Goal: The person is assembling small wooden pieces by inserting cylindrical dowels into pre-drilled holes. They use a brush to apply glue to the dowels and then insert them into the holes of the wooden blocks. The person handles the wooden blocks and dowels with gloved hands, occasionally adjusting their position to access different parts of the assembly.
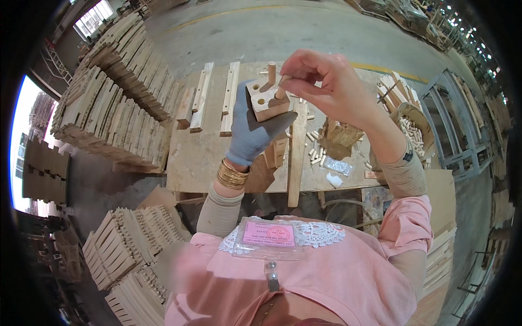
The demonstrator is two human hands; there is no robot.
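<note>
My left hand (251, 133), in a grey-blue glove, is closed around a pale wooden block (272, 112) and holds it above the table. Round holes show in the block's upper face. One wooden dowel (272, 71) stands upright at its far side. My bare right hand (329, 89) pinches a second wooden dowel (280, 93) at the block's right side; its lower end meets the block at a hole. The fingertips cover part of this dowel, so how deep it sits cannot be told.
Loose dowels (315, 154), a clear plastic bag (337, 166) and a white scrap (334, 180) lie on the table (204, 160). A long wooden strip (296, 163) crosses it. At the right stands a container of dowels (413, 133); stacked boards (117, 117) rise at the left.
</note>
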